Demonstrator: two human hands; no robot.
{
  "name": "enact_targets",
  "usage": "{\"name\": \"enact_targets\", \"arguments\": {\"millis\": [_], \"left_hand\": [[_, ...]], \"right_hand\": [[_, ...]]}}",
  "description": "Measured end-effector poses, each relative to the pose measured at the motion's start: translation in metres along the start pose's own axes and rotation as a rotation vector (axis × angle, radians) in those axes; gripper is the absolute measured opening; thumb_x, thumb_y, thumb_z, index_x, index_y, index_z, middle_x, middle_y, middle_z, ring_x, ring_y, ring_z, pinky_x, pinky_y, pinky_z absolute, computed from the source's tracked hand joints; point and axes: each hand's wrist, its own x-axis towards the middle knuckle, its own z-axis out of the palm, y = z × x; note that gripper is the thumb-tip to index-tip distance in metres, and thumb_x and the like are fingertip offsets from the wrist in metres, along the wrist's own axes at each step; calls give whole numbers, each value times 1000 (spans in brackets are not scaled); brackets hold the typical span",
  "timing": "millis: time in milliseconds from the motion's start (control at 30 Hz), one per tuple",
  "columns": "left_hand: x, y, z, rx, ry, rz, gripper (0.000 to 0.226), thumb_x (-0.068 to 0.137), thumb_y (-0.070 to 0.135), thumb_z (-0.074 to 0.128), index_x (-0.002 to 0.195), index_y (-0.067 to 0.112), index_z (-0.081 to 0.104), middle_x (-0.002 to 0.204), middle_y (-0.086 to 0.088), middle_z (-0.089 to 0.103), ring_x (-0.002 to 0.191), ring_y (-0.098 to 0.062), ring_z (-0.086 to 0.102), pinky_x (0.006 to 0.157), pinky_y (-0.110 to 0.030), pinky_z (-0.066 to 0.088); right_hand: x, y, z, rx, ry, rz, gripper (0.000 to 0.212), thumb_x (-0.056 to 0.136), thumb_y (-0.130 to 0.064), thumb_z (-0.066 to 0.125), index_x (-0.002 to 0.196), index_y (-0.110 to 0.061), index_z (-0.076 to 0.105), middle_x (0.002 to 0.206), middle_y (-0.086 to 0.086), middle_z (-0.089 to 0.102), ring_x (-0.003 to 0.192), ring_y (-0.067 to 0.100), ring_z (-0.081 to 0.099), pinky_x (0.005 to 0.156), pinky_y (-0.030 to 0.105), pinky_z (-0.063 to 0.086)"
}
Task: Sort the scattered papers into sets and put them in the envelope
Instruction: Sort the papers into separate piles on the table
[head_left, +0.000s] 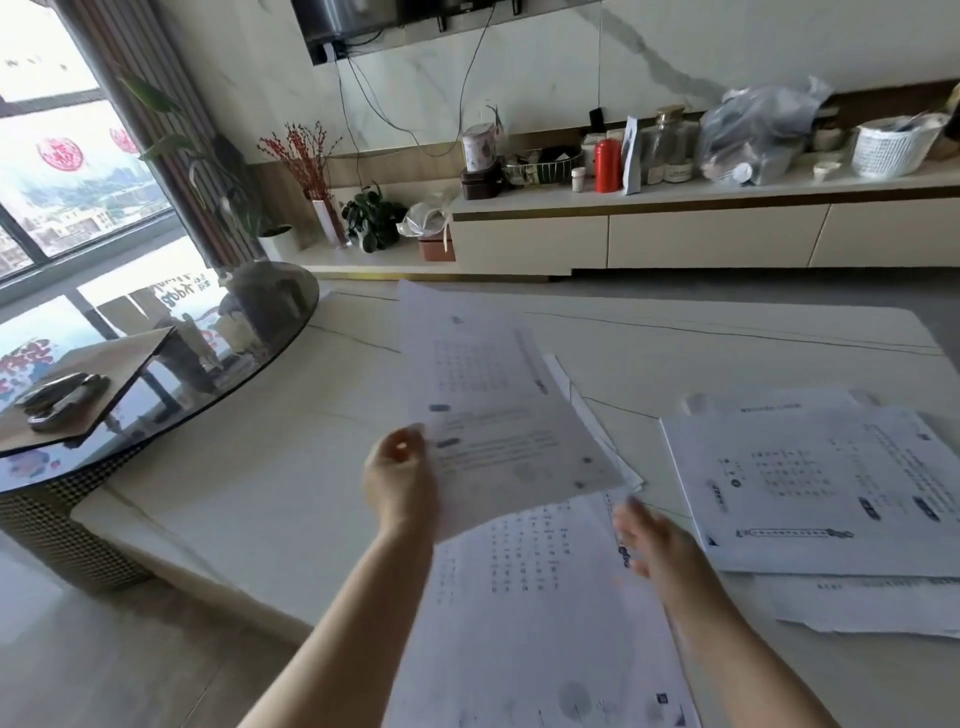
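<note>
White printed sheet (498, 415) pinched in left hand (400, 478) fingers — right hand (654, 540) blurred, fingers loosely spread, empty.

**White paper on a cream table, basically**

The sheets (498, 410) are all white with grey printed grids and small dark blotches. Table (270, 467) is cream marble with thin dark veins. The round glass top (218, 364) is dark and glossy, sitting on a black-and-white houndstooth base (47, 525). Red canister (608, 165) on the cream cabinet (675, 236), plus red berry twigs (298, 153) and a white woven basket (888, 148).
</note>
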Motion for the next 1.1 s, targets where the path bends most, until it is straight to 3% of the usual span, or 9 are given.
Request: {"name": "enact_targets", "arguments": {"millis": [100,167,267,467,600,700,767,933,1100], "left_hand": [[-32,-15,27,25,-162,-70,14,91,14,57,87,22,68,88,0,68,81,-18,61,72,-25,44],[-43,-25,41,46,-251,-111,13,92,17,57,89,19,70,90,0,70,81,-17,63,73,-28,50],[-50,-32,59,72,-393,-118,18,96,25,52,100,15,66,96,-3,70,83,-21,67,76,-40,58],[-40,-27,123,629,-423,307,42,98,28,45,139,21,42,139,-1,48,128,-18,43,98,-29,39],[-21,-27,172,920,-427,238,65,95,42,45,149,14,21,155,-11,23,145,-29,12,119,-42,12],[-8,-36,192,1012,-442,101,84,92,60,38,152,14,1,159,-17,-3,147,-31,-9,118,-50,-4],[-4,-42,197,1047,-446,88,92,88,69,32,152,14,-4,158,-18,-10,146,-31,-14,116,-51,-11],[-2,-53,194,987,-484,237,72,95,56,32,151,13,18,160,-14,1,147,-26,-7,117,-46,-8],[2,-63,183,797,-414,293,39,91,32,43,119,6,48,135,-10,43,136,-26,28,117,-45,13]], "right_hand": [[18,-12,-17,479,27,192,37,89,-48,52,106,-16,59,101,6,65,91,28,61,75,41,56],[32,-12,-31,434,67,215,21,86,-23,67,101,-10,62,89,12,65,75,28,63,60,37,59],[55,0,-58,150,257,138,14,82,3,62,95,1,66,72,13,64,62,26,59,57,30,50],[79,22,-111,-227,532,50,11,85,-8,50,83,-3,60,67,9,64,52,30,63,54,32,47],[88,38,-119,-181,578,-37,16,89,-7,49,74,-10,55,71,9,63,45,28,64,47,27,48],[96,44,-123,-39,641,-71,18,91,-9,50,73,-9,54,74,5,63,43,24,65,39,20,39],[104,46,-125,97,646,-94,17,92,-11,51,76,-10,55,78,2,65,45,22,66,46,26,46],[118,34,-124,299,620,-169,13,94,-10,50,92,-20,59,86,-5,64,51,14,67,53,25,54],[125,18,-104,341,604,-272,15,97,-9,45,107,-14,55,90,-8,61,78,16,65,54,16,56]]}}
